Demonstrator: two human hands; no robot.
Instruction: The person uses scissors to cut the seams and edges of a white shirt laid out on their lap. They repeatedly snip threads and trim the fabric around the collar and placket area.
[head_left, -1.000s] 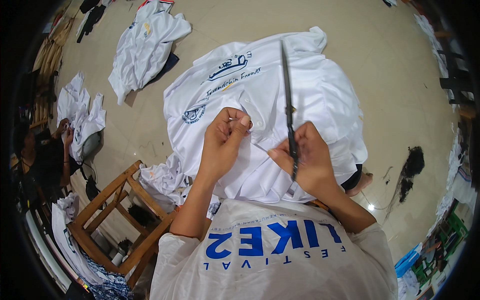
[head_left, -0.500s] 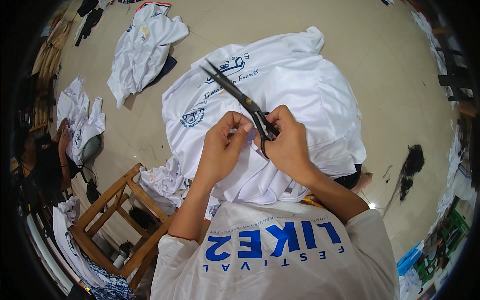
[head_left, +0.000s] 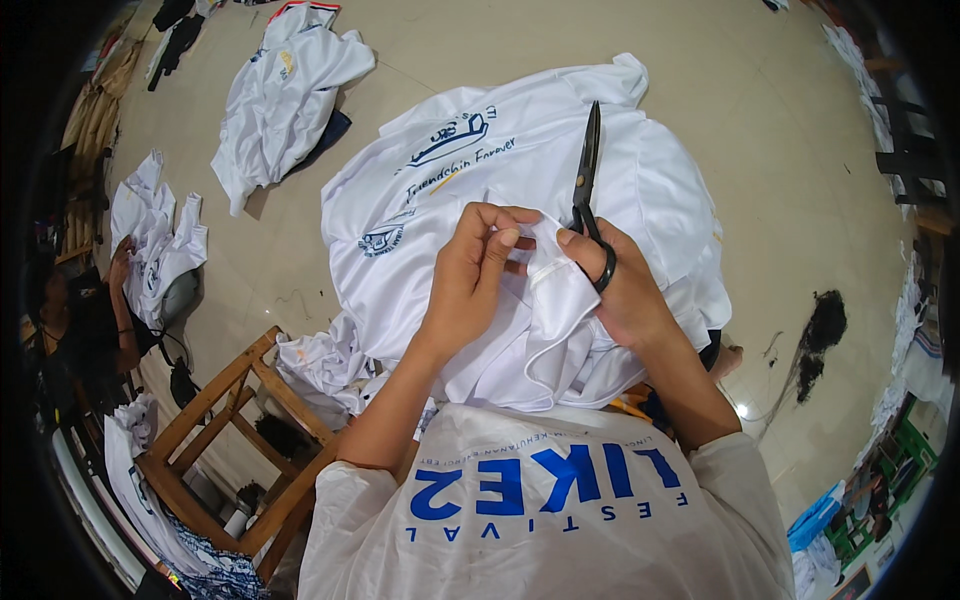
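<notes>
A white shirt with dark printed drawings and lettering lies spread over my lap. My left hand pinches a fold of its cloth, thumb against fingertips, above the near part of the garment. Just to the right, my right hand has black scissors by the handle loops. Their blades are together and point away from me, over the shirt. A hemmed flap of the white cloth hangs between my two hands, close to the right fingers, some of which are hidden behind it.
A wooden stool frame stands at my near left, with white cloth beside it. Another white shirt lies on the tiled floor at far left. At the left edge a person handles white garments. A dark tangle of threads lies right.
The scissors have swung from pointing far left to pointing nearly straight away. My right hand has moved right and nearer; my left hand has shifted slightly right, and the hemmed flap now shows.
</notes>
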